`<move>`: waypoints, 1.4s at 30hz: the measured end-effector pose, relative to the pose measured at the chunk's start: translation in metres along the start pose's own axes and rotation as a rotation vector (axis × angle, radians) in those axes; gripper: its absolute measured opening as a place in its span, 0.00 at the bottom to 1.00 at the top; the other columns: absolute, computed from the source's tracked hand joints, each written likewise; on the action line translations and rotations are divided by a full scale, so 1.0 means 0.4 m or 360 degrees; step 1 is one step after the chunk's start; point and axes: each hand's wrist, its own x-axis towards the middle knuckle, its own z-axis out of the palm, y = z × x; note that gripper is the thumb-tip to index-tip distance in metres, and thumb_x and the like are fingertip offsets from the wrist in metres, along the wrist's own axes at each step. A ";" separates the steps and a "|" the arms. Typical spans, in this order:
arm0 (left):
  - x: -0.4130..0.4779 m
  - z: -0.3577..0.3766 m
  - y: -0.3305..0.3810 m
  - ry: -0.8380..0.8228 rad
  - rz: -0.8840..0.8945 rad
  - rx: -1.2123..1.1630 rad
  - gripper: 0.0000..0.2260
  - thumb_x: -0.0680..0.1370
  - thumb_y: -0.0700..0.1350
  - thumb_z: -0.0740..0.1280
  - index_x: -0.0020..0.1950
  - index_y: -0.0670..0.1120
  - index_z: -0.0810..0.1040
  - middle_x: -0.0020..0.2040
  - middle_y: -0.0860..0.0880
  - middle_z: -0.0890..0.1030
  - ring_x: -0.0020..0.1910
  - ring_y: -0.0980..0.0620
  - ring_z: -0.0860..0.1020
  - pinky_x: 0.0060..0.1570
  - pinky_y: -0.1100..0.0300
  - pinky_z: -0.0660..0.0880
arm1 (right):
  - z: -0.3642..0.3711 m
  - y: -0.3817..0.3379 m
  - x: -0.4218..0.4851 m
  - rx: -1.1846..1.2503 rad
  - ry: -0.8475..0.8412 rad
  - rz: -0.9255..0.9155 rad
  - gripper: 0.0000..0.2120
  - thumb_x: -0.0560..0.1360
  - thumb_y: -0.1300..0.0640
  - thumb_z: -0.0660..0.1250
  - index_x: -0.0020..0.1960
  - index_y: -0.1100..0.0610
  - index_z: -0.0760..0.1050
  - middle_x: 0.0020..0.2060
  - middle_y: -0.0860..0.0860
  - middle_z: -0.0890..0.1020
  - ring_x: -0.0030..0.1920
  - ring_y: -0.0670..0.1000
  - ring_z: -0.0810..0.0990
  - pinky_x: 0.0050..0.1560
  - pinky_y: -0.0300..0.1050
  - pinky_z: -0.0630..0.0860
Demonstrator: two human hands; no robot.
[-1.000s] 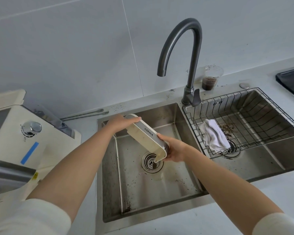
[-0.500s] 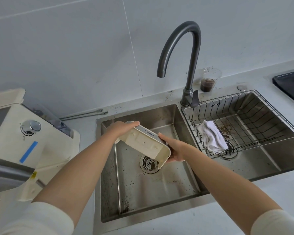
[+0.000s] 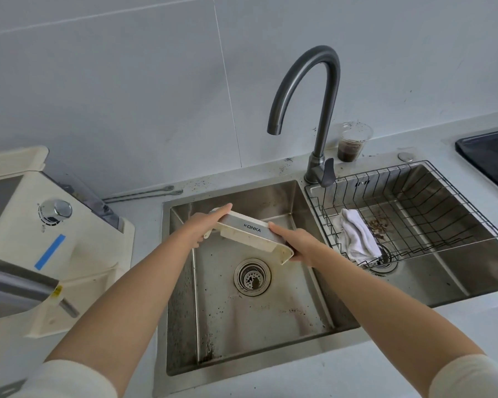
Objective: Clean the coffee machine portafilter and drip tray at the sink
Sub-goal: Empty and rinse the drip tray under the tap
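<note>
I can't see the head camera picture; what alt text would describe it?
Two bare hands, left hand and right hand, hold a cream drip tray tilted above the left basin of a steel double sink, under a dark faucet that isn't visibly running. A white cloth lies in the right basin's wire basket.

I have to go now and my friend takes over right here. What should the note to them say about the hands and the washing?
Left hand: holds the left end of the drip tray.
Right hand: holds its right end.
The tray is tilted over the left sink basin, right end lower, above the drain.
The faucet shows no water running.
The basin has dark specks on it. A white cloth lies in the wire basket in the right basin.
Done: the tray is at the sink.
Left: rinse and wipe the tray. The portafilter is not in view, so find it and clean it.
</note>
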 end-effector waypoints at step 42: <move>0.023 0.047 0.001 -0.0139 0.0118 -0.1739 0.02 0.76 0.40 0.65 0.47 0.45 0.74 0.46 0.46 0.79 0.45 0.49 0.78 0.42 0.55 0.75 | -0.255 -0.269 0.139 0.0959 0.0533 -0.0215 0.22 0.72 0.45 0.67 0.57 0.59 0.69 0.48 0.55 0.76 0.56 0.56 0.76 0.59 0.54 0.74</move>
